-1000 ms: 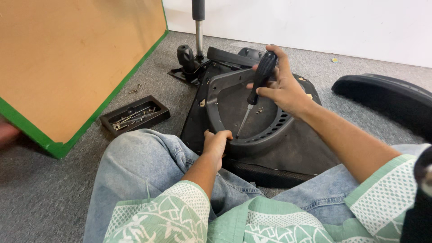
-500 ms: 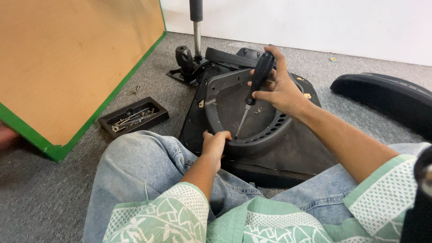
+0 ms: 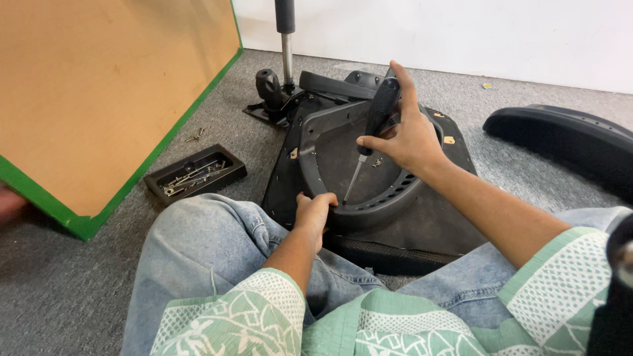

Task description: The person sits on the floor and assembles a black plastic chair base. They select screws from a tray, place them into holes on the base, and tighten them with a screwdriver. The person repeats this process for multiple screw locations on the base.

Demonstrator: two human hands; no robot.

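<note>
I sit on a grey carpet with an upturned black chair seat [image 3: 435, 217] against my knees. My right hand [image 3: 407, 135] grips a black-handled screwdriver [image 3: 370, 132], shaft pointing down, tip close to the curved black plastic frame [image 3: 389, 194] on the seat. My left hand [image 3: 312, 212] holds the near rim of that frame. A loose screw [image 3: 377, 162] lies inside the frame by the shaft.
A small black tray [image 3: 198, 177] of several screws lies on the carpet at left, with loose screws [image 3: 194, 137] beyond it. A green-edged brown board [image 3: 99, 99] leans at left. A gas-lift column [image 3: 286, 39] stands behind; a black curved chair part [image 3: 567, 135] lies at right.
My right hand has tilted the screwdriver slightly and shifted with it over the frame. My left hand stays on the rim.
</note>
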